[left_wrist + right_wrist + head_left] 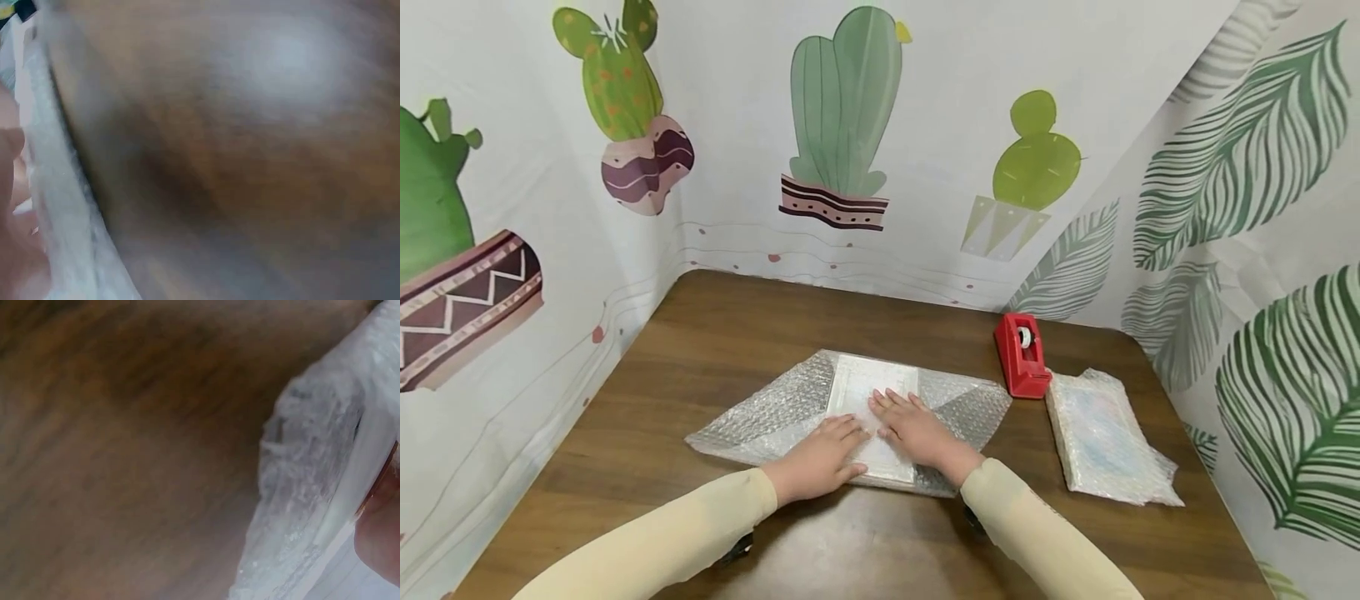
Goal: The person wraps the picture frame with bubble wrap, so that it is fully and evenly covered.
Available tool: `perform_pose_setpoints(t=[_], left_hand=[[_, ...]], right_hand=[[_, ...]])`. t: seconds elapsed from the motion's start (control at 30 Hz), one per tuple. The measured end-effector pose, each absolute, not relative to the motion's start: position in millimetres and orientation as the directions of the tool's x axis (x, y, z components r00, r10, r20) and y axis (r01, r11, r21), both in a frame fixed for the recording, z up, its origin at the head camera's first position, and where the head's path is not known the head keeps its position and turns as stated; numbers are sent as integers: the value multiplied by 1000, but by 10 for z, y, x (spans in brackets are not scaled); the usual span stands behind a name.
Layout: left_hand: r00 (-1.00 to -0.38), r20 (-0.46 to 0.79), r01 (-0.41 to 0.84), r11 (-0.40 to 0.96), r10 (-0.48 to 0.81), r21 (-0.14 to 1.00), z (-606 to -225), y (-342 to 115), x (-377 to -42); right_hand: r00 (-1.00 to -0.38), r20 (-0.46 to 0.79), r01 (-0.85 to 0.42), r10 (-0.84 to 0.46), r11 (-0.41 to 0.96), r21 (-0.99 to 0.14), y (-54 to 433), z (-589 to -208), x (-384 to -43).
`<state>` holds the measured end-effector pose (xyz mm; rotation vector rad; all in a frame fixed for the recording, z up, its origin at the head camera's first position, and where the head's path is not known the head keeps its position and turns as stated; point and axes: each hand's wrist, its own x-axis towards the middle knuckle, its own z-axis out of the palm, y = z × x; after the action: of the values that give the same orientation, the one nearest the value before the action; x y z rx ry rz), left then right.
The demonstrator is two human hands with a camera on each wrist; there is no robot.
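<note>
A flat white rectangular item (868,375) lies on a sheet of bubble wrap (775,408) on the table. The wrap spreads out in points to its left and right, and a layer of it seems to cover part of the item. My left hand (820,458) presses on the item's near left part with fingers extended. Beside it, the right hand (917,429) rests on the middle with its fingers straight. The wrist views show the bubble wrap's near edge (62,187) beside the left fingers, and crinkled wrap (306,469) by a right fingertip (381,531).
A red tape dispenser (1022,358) with a roll in it stands behind the wrap's right point. Right of it lies a package in bubble wrap (1105,437). The brown wooden table (752,317) meets patterned cloth walls at the back and sides.
</note>
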<state>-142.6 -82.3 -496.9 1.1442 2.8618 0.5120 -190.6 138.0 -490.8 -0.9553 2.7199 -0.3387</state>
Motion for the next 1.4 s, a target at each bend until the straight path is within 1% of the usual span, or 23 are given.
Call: perform_pose_setpoints(t=[0.07,0.13,0.2,0.27,0.33,0.43,0.5,0.57,0.6,0.67,0.73,0.77,0.83,0.9,1.0,1.07,1.13,1.23,1.3,1.4], left_hand=[[-702,197,711,663,684,233,-4989,-840,-1417],[-675,260,736,657,691,165,-4996,-839,-1411],[-672,253,737,659,696,147,-4986,-825,-1412],[-693,182,721,672,698,167,-4963,-809,-1418],[-724,77,684,699,686,206,-4930,-797,-1417],[-754,-63,628,745,654,226,-4887,-785,-1408],[-764,-104,607,764,637,218,-4880,-780,-1404],[-766,-112,603,769,633,213,-4884,-771,-1407],[-767,-109,604,768,633,211,-4893,-768,-1411],[-764,-97,609,763,638,216,-4897,-762,-1420],[-759,-77,619,753,647,223,-4895,-761,-1430],[-756,-71,623,749,650,224,-4895,-763,-1434],[-754,-57,629,744,654,225,-4887,-768,-1441],[-753,-46,633,742,657,221,-4894,-774,-1441],[-755,-51,630,745,654,220,-4904,-778,-1418],[-756,-54,629,746,653,220,-4916,-780,-1390],[-759,-58,623,749,649,227,-4931,-777,-1373],[-763,-56,618,753,643,226,-4957,-772,-1373],[-767,-57,614,757,639,223,-4964,-769,-1374],[-771,-59,609,761,634,224,-4959,-772,-1370]], right_hand=[[-756,-158,-583,-636,763,-281,1369,-4908,-1909],[-759,-160,-584,-631,769,-259,1355,-4908,-1911],[-765,-156,-588,-625,777,-227,1345,-4914,-1907],[-771,-155,-588,-617,784,-198,1338,-4926,-1900],[-774,-160,-588,-612,790,-176,1338,-4937,-1893],[-771,-171,-584,-614,788,-197,1341,-4939,-1904],[-766,-182,-571,-617,782,-248,1349,-4930,-1935],[-764,-182,-539,-619,767,-348,1370,-4910,-1970],[-771,-174,-505,-613,755,-418,1387,-4893,-1988],[-801,-130,-421,-584,705,-570,1434,-4864,-2024],[-842,-40,-388,-539,654,-649,1497,-4849,-2062],[-866,-2,-372,-501,646,-667,1530,-4844,-2088],[-910,71,-357,-409,685,-635,1604,-4855,-2161],[-946,103,-314,-308,784,-536,1692,-4879,-2244],[-985,47,-168,-164,876,-453,1855,-4917,-2364],[-994,-20,-85,-104,892,-443,1957,-4926,-2405],[-993,-84,-33,-80,889,-456,2040,-4926,-2439],[-984,-152,-7,-89,883,-469,2145,-4899,-2499],[-981,-169,-10,-100,887,-462,2229,-4881,-2541],[-980,-180,8,-81,894,-447,2373,-4871,-2596]])
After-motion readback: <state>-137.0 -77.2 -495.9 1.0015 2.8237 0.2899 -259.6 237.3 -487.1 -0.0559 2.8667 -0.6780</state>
